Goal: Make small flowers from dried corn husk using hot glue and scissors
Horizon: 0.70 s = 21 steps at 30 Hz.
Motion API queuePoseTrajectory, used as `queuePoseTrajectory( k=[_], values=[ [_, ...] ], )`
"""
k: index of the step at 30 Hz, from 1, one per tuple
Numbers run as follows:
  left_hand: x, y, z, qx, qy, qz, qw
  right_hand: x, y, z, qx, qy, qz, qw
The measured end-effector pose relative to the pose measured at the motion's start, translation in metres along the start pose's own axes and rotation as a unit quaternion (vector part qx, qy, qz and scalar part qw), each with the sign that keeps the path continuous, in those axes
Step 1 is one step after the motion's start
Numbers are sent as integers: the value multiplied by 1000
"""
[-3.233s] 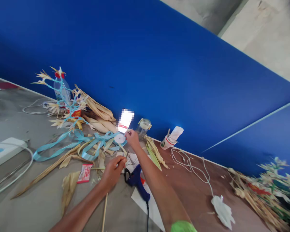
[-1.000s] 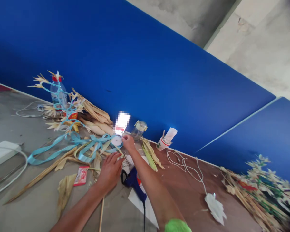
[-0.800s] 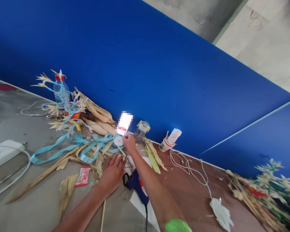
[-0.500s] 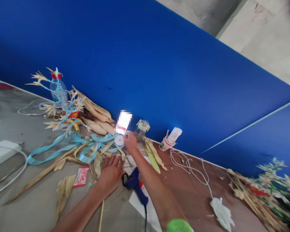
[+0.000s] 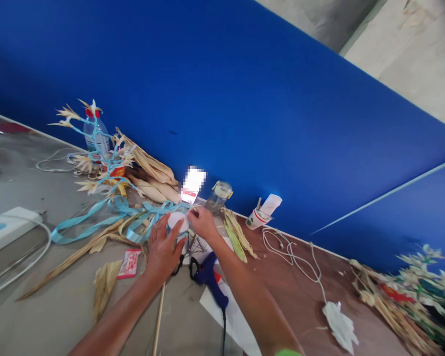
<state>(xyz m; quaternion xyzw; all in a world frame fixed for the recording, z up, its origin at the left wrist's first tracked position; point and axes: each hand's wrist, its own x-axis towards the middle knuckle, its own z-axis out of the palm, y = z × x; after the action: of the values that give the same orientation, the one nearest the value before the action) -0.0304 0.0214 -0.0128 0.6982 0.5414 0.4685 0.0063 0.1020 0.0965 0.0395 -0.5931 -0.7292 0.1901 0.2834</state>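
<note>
A white-faced round roll is gripped at its left and near sides by my left hand, thumb and fingers curved round it. My right hand is at the roll's right edge with its fingertips pinched together; what is between them is too small to make out. Light blue ribbon trails in loops to the left of the roll. Below my right forearm lies a dark blue glue gun on white paper. Black-handled scissors are partly hidden beside my left hand.
A lit phone leans at the wall, beside a clear jar and a paper cup. Dried corn husks, a blue-stemmed husk-flower branch, a red packet and a white power strip are on the left.
My left hand has moved from the tabletop up to the roll and closed round it. The roll is tilted nearer to me. My right hand stays close beside it.
</note>
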Motion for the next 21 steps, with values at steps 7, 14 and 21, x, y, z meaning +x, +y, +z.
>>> queuePoseTrajectory(
  k=[7, 14, 21],
  values=[
    [-2, -5, 5, -70, 24, -36, 997, -16, -18, -16, 125, 32, 8, 992],
    [-3, 0, 5, -87, 38, -57, 994, -16, -8, -32, 397, -91, 150, 901],
    [-4, -2, 10, -99, 26, -38, 994, -26, 0, -8, 470, -191, 214, 835]
  ],
)
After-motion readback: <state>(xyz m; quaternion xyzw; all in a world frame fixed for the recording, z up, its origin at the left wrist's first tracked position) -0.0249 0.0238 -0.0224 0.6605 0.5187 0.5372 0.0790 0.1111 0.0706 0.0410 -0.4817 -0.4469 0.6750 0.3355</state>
